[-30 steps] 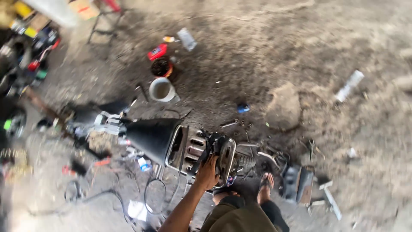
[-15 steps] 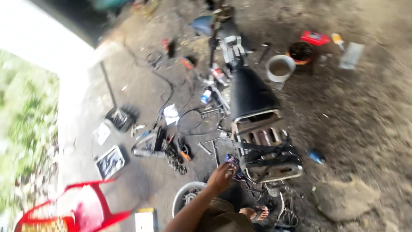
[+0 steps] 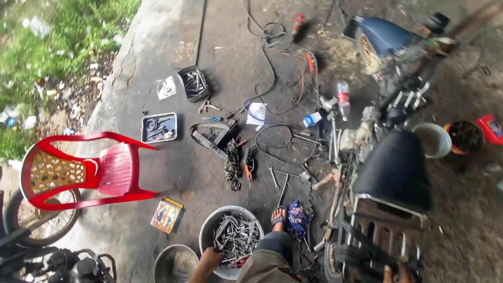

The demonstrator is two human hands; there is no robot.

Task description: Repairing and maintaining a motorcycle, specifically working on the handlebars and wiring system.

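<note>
My left hand point(image 3: 209, 259) reaches down to the near rim of a round metal bowl point(image 3: 208, 230) heaped with several wrenches and sockets point(image 3: 236, 238). Its fingers lie at the edge of the pile, and I cannot see whether they grip a tool. Only the fingertips of my right hand point(image 3: 395, 272) show at the bottom edge, resting on the rear rack point(image 3: 385, 233) of a motorcycle with a black seat point(image 3: 393, 170) and a blue fender point(image 3: 385, 34). My sandalled foot point(image 3: 278, 216) is planted between the bowl and the motorcycle.
A red plastic chair point(image 3: 89, 170) lies tipped at the left. There are an empty metal bowl point(image 3: 175, 263), trays of parts point(image 3: 159, 127), loose tools and cables point(image 3: 272, 136), a white bucket point(image 3: 432, 140), a dark pot point(image 3: 464, 137) and another motorcycle point(image 3: 47, 251) at bottom left. Grass lies beyond the slab.
The view has swung left from the motorcycle's rear to the tool-strewn floor. A hand that was on the rack a second ago is now at the bowl of wrenches.
</note>
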